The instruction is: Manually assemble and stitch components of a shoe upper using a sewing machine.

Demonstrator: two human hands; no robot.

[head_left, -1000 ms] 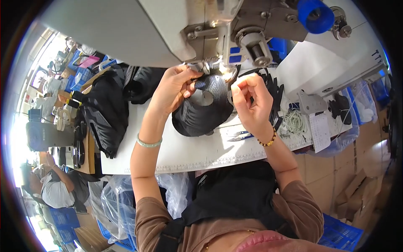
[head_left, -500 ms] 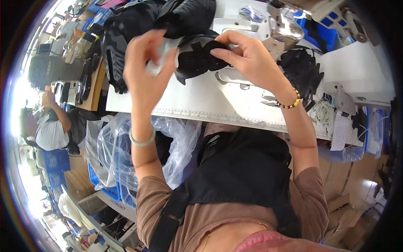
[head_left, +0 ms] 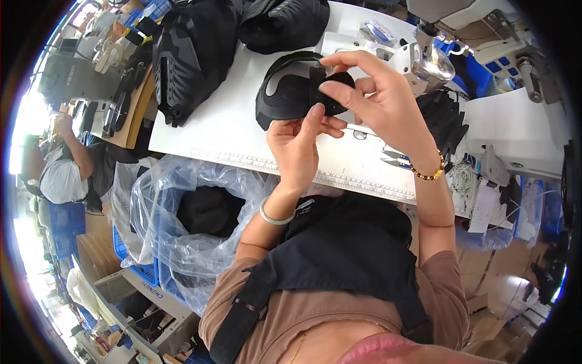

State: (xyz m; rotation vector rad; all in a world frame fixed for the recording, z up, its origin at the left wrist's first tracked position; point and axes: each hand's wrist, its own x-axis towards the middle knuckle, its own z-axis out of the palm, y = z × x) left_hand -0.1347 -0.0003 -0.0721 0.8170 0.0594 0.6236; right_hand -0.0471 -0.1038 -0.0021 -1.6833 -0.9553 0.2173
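A black shoe upper (head_left: 285, 97) with a curved collar and an opening hangs over the white table, held between my two hands. My left hand (head_left: 297, 145) is closed on its near edge, thumb on top and fingers underneath. At the upper's right end my right hand (head_left: 385, 100) has its thumb on the black tongue-like part, with bent fingers behind it; the forefinger is raised apart, near the top edge. Part of the upper is hidden behind the right hand's fingers.
More black shoe uppers (head_left: 194, 57) lie at the far left of the table (head_left: 224, 115). A sewing machine (head_left: 424, 57) stands to the right, with small scissors (head_left: 397, 159) and a bundle of black strips (head_left: 439, 118) nearby. Below the table edge is a plastic-lined blue crate (head_left: 154, 242).
My left hand has come from the left, where it was raised and blurred, to the upper's near edge. The upper has turned to show its opening. My right forefinger has lifted.
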